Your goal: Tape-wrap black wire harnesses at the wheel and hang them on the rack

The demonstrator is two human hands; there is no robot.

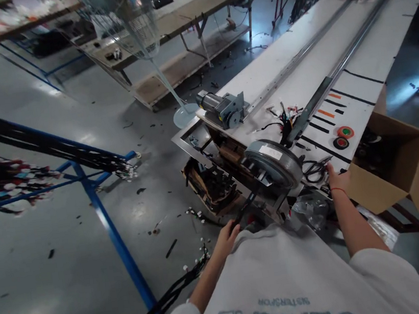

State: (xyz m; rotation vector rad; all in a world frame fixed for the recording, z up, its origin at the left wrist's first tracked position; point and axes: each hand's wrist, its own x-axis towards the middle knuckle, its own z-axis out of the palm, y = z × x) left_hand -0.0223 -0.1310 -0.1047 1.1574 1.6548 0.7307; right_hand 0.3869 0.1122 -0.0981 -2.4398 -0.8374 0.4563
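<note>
head view: our left hand (pixel 228 235) is curled round a black strip (pixel 247 205), probably light, flexible, best held just ahead of the fingers; our right hand (pixel 338 180), beside coiled cable (pixel 313 171), we cannot read.

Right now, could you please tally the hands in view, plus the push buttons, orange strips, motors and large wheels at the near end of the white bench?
Hands: 2
Push buttons: 2
Orange strips: 2
Motor: 1
Large wheel: 1
Total: 8
</note>
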